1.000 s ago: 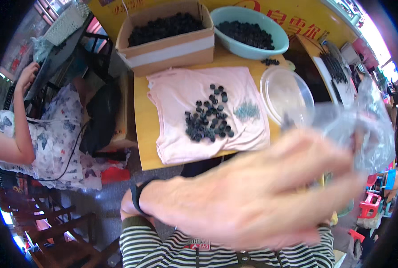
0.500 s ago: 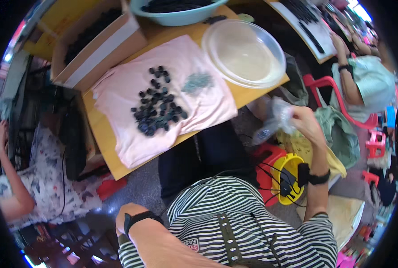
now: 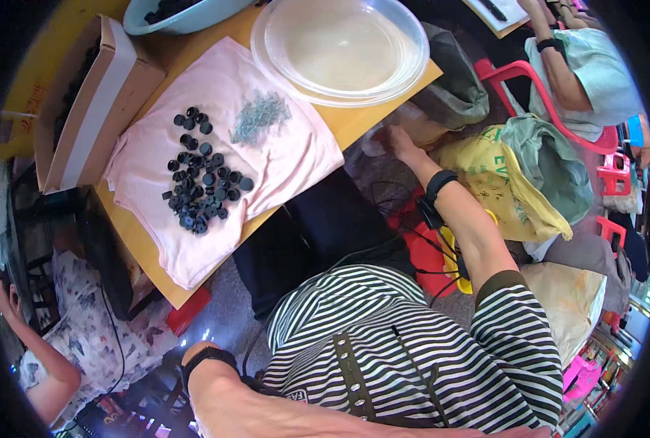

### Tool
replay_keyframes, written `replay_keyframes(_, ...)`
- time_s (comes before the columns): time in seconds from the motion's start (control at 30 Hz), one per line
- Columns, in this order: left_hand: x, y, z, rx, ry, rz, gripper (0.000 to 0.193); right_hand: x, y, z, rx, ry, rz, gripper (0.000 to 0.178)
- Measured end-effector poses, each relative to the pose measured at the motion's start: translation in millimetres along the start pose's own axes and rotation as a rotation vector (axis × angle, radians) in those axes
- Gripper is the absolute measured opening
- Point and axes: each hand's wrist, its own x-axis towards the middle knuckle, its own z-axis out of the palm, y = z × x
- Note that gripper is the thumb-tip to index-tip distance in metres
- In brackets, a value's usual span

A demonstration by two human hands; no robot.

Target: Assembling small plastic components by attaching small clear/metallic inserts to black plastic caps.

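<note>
Holding right hand (image 3: 406, 146) at a clear plastic bag (image 3: 374, 142) off the worktop's (image 3: 361, 123) front edge, probably light, slippery, best bunched mid-length, with left hand (image 3: 199, 350) apart and grips unclear.

at right, a yellow sack (image 3: 504, 186) touches a grey-green bag (image 3: 556, 171) near a red chair (image 3: 608, 140); at left, a person (image 3: 60, 369) wears a floral dress (image 3: 91, 310).

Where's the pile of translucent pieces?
In the head view, the pile of translucent pieces lies on the pink cloth, to the upper right of the black caps, near the clear container.
</note>
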Motion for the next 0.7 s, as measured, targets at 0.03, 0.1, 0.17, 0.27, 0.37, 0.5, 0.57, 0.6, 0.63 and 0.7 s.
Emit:
replay_keyframes(0.03,5.0,-1.4,-6.4,-0.14,-0.043,-0.071,0.028,-1.1,9.7,0.6,0.007,0.007,0.007,0.027)
replay_keyframes(0.1,7.7,-5.3,-11.0,-0.296,-0.135,-0.114,0.028,-5.1,27.6,-6.6,-0.132,0.092,0.017,0.028)
replay_keyframes(0.17,-3.6,1.2,-3.9,-0.305,-0.066,-0.176,0.028,-2.8,-44.1,-14.6,-0.43,-0.095,0.106,0.027)
replay_keyframes(0.27,3.2,9.1,-9.7,-0.438,-0.045,-0.281,0.035,-45.7,-187.7,-79.5,-0.599,-0.535,0.033,0.027)
replay_keyframes(0.37,-18.0,1.2,-9.5,-0.214,-0.197,-0.142,0.046,-97.3,-254.1,-118.2,-0.308,-0.483,-0.218,0.028)
replay_keyframes(0.5,-27.2,8.6,-39.1,-0.422,-0.351,-0.343,0.066,-157.3,-354.2,-149.4,0.18,-0.037,-0.267,0.025)
replay_keyframes(0.57,-13.9,23.3,-58.7,-0.289,-0.327,-0.368,0.065,-179.2,-374.0,-161.6,0.332,0.068,-0.437,0.063)
replay_keyframes(0.6,-10.1,28.4,-68.0,-0.166,-0.293,-0.401,0.064,-190.9,-372.5,-146.2,0.486,0.439,-0.438,0.082)
replay_keyframes(0.63,-5.7,34.5,-84.5,-0.084,-0.328,-0.367,0.059,-180.3,-370.7,-159.7,0.28,0.456,-0.821,0.089)
replay_keyframes(0.7,5.5,69.2,-101.0,0.156,-0.24,-0.354,0.037,-203.8,-363.5,-190.9,0.359,0.133,-0.556,0.085)
